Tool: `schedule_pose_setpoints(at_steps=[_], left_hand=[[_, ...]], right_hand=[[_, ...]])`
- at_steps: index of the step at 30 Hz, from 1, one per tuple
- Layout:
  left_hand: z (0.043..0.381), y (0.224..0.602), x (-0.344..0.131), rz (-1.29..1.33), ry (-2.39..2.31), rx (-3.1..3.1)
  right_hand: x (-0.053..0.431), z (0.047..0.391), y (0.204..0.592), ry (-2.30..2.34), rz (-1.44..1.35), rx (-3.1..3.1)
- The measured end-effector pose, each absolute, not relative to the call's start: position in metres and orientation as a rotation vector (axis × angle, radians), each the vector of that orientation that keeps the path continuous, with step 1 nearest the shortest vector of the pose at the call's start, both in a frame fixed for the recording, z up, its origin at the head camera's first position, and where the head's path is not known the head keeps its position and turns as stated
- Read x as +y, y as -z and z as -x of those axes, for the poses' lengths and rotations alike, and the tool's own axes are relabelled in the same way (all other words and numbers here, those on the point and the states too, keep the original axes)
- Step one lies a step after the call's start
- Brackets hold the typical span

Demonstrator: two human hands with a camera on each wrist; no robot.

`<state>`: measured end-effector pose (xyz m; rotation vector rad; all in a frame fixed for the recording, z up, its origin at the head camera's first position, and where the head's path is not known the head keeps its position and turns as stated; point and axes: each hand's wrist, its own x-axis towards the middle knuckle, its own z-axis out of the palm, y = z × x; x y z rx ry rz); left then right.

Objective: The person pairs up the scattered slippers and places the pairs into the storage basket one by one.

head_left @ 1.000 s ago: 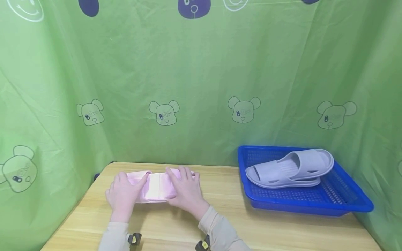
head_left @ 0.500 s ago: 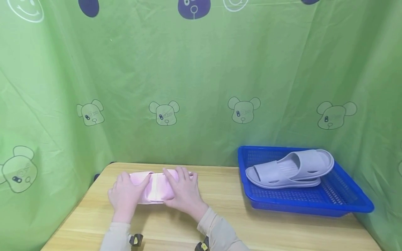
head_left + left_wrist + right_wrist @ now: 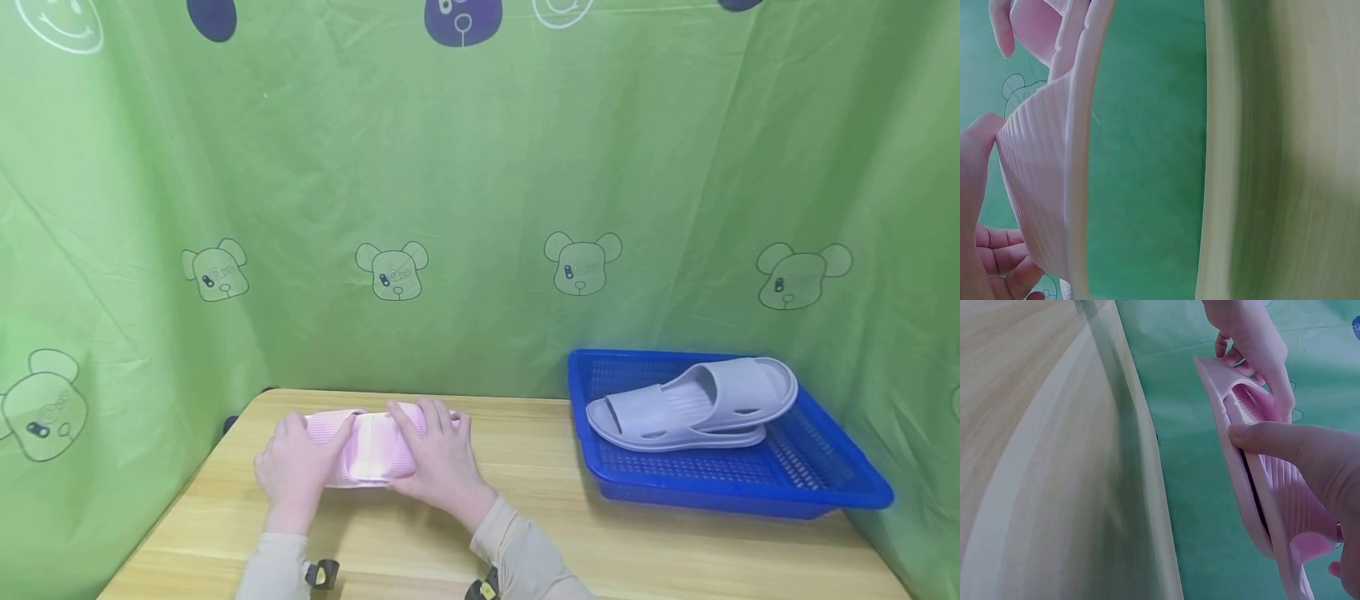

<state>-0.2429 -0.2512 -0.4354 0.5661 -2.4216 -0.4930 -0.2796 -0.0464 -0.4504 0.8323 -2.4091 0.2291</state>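
A pair of pink slippers with ribbed straps lies sideways, one pushed partly into the other, in the head view. My left hand grips the left slipper, its thumb at the edge of the ribbed strap and fingers around the strap's far side in the left wrist view. My right hand holds the other slipper, its thumb pressing where the two soles overlap. Both wrist views show a gap between the soles and the table. The right fingertips' far side is partly hidden behind the slipper.
A blue plastic basket stands at the right of the wooden table, holding a pair of grey slippers stacked overlapping. A green curtain with bear prints surrounds the table at the back and both sides.
My right hand and its slipper have shifted slightly left, so the two slippers overlap a little more. My left hand moved slightly right, then back left. The basket has stayed in place.
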Motion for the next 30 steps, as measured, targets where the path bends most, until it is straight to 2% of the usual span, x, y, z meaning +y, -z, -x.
schedule_pose_setpoints(at_steps=[30], left_hand=[[0.2363, 0.4257, -0.2614, -0.583, 0.581, -2.361]], right_hand=[[-0.038, 0.2843, 0.4428, -0.348, -0.866, -2.501]])
